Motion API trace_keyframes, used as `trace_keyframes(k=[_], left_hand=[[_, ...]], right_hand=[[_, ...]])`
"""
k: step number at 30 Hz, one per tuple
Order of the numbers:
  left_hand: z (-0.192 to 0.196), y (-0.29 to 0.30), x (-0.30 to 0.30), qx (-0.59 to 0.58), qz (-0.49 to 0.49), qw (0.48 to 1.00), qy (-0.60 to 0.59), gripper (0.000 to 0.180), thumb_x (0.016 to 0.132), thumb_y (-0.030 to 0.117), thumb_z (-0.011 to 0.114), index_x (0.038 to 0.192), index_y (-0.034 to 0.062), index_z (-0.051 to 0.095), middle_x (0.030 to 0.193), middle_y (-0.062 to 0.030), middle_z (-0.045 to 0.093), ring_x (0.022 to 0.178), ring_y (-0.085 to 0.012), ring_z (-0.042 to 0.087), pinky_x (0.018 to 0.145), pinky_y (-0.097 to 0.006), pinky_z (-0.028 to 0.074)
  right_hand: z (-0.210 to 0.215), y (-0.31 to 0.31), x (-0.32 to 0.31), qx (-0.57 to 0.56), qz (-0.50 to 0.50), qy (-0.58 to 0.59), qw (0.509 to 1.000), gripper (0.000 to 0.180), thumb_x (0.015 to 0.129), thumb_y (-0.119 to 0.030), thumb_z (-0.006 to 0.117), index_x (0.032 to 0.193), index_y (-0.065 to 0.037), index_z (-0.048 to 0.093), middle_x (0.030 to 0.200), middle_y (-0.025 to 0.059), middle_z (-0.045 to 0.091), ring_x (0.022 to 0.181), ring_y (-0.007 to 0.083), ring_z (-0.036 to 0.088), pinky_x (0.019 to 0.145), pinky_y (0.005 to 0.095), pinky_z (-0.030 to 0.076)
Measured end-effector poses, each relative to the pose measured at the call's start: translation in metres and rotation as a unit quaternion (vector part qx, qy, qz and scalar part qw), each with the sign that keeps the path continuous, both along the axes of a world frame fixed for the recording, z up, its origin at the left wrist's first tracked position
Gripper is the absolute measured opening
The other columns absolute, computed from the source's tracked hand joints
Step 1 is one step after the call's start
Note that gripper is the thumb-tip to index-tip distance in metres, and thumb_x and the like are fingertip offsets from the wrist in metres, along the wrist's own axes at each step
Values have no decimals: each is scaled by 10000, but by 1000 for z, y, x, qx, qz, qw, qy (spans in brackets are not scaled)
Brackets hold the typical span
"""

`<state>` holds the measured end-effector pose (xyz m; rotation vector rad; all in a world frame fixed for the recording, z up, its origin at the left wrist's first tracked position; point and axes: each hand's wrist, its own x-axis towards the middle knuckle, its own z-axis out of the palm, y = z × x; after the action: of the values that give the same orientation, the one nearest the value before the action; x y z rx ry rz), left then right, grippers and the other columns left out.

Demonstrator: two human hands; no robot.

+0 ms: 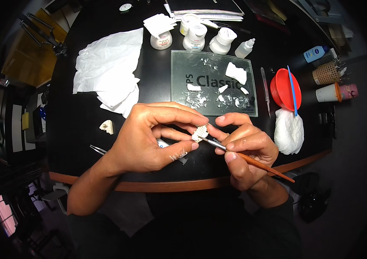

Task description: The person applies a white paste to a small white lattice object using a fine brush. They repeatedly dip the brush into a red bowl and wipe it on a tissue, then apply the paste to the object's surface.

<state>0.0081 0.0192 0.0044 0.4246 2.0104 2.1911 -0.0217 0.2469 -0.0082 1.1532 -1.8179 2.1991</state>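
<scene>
Between the thumb and fingertips of my left hand (153, 136) is a small white piece with a bumpy, dotted surface (200, 133). White residue marks that thumb. My right hand (252, 149) grips a thin brush (259, 164) with a reddish-brown handle and a metal ferrule. The brush's tip touches the white piece or lies right at it; the bristles are too small to make out. Partly hidden under my left hand lies a white and grey tube-like thing (179, 159). Beyond both hands is a glass slab (181, 64) bearing white lumps and smears.
White cloths (106, 60) lie at left, above a cream toothed piece (106, 127) and metal tweezers (98, 149). Several white jars (194, 39) and a dropper bottle (244, 48) stand at the back. Rightward are a slim metal tool (265, 88), red bowl (282, 93), blue stick (294, 93) and crumpled tissue (289, 131).
</scene>
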Motion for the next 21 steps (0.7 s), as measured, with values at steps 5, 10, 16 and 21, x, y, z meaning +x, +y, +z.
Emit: trace_keyframes(k=[5,10,16,21], left_hand=[[0,-1,0,5,-1,1000,3,367,798,-151,746,1159,-109,699,1222,-243,662,1037,-241,720,866,-302,652],[0,-1,0,8,-3,1000,2,374,801,-145,747,1170,-111,694,1226,-244,660,1039,-240,719,869,-303,650],[1,0,0,8,-4,1000,-2,379,801,-153,742,1174,-115,689,1228,-244,659,1052,-245,717,878,-305,649],[1,-1,-1,7,-5,1000,6,381,798,-162,738,1173,-116,690,1227,-245,658,1055,-248,716,884,-310,649]], right_hand=[[0,-2,2,-4,-5,-10,1000,153,804,107,625,937,34,633,824,148,698,1066,377,678,905,494,641],[0,0,2,-2,-6,-10,1000,157,804,108,626,942,34,633,817,148,700,1064,375,678,904,493,641],[-1,0,0,7,-3,2,1000,158,804,110,624,943,33,631,821,150,701,1065,374,676,904,496,640],[0,0,1,-8,0,-18,1000,146,835,94,622,966,29,622,818,152,696,1077,371,665,907,505,635]])
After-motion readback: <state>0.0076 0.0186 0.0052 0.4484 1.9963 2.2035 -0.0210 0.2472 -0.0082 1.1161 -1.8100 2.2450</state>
